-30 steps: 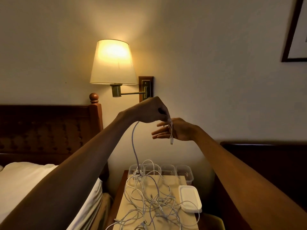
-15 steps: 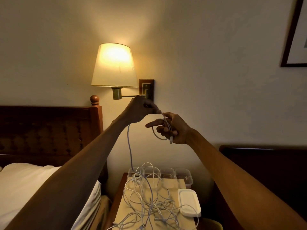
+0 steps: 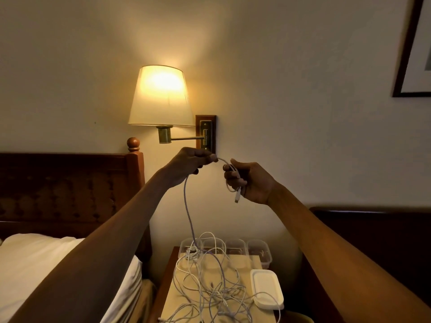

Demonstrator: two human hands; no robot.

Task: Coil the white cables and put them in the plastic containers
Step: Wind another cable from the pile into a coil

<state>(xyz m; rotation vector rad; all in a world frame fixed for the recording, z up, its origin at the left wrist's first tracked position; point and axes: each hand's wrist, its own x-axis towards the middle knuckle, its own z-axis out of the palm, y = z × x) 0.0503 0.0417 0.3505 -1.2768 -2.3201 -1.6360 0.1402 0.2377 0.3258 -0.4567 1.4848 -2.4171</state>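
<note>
Both hands' grip (image 3: 233,176) on cable (image 3: 186,201), seemingly.

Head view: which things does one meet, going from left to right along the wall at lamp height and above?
Bedpost knob → lamp shade → wooden wall plate → picture frame.

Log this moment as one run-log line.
phase: coiling | right hand: holds small loop, plug end dangling | left hand: pinches white cable | tangle on nightstand | plastic containers: no coil visible
</note>
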